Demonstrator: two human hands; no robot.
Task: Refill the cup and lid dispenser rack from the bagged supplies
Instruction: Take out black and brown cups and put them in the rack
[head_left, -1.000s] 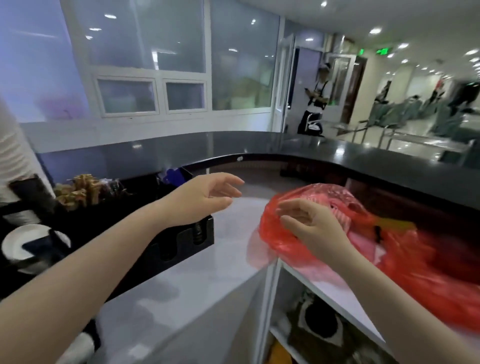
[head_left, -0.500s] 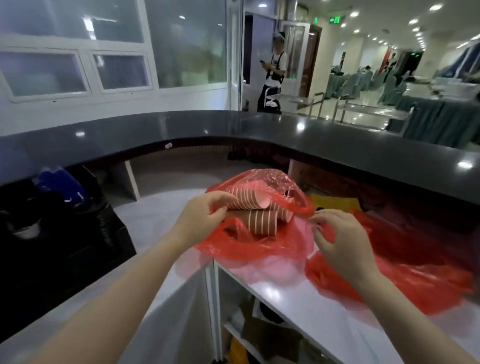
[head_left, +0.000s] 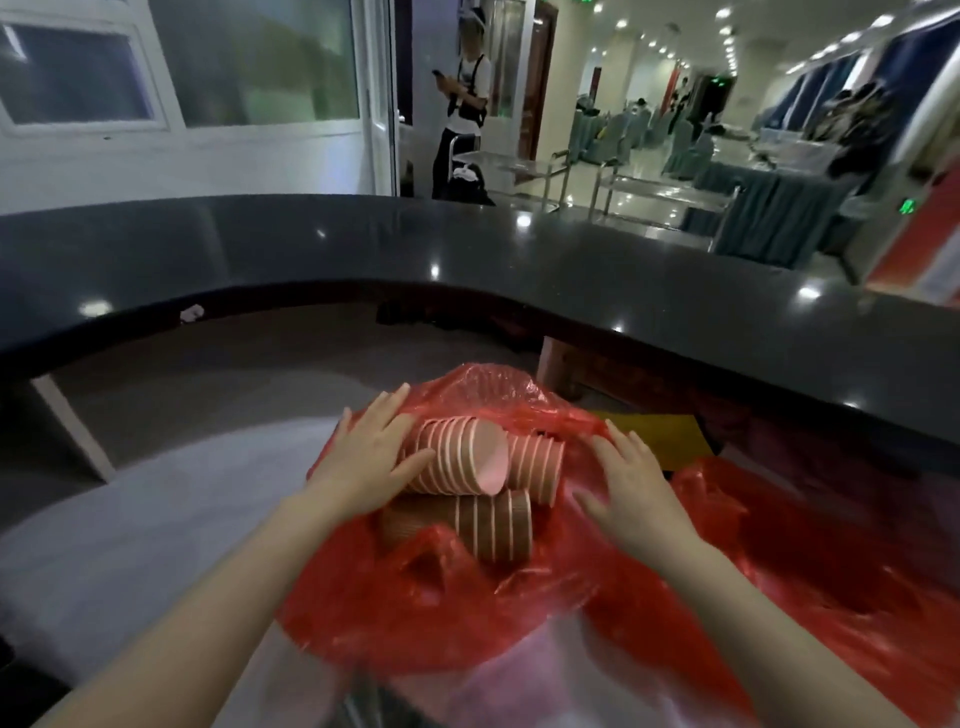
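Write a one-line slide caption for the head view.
Left hand rests on a stack of pink paper cups lying in an open red plastic bag; right hand spread open on the plastic.

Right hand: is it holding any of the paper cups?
No. The right hand lies open on the red bag, beside the cups, touching none.

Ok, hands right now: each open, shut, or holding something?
Left hand: open, straight fingers on the top cup stack.
Right hand: open, holding nothing, over the red bag.
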